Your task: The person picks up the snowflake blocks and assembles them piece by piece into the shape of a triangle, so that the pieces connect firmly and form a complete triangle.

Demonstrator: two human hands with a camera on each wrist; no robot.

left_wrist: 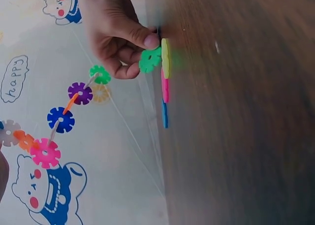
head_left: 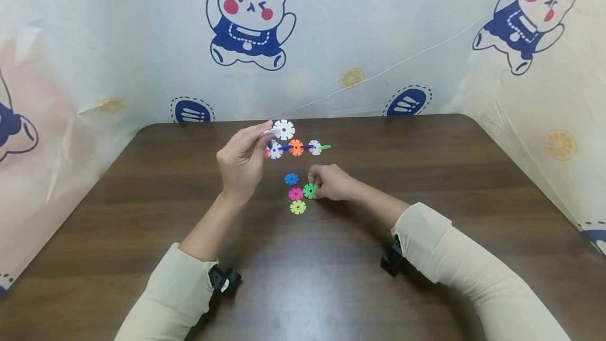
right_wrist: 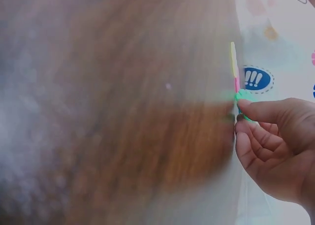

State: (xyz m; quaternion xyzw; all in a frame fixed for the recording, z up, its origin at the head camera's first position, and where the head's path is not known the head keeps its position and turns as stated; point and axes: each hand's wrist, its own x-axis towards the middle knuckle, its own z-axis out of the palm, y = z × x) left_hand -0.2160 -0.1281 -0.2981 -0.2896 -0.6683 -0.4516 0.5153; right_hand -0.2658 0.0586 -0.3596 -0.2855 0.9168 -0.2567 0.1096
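Left hand: grip clamped on snowflake-disc chain, held up. Right hand: grip pinching green snowflake disc beside pink disc, toward far edge of tabletop.

a blue disc, a pink disc, a yellow-green disc and a bright green disc; a linked chain mixing white, orange, purple, blue, pink and green; brown wood-grain tabletop; cream sleeves; pale backdrop printed with navy-clad bears.

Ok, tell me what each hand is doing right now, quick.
Left hand: holding the chain of discs.
Right hand: pinching a loose green disc.
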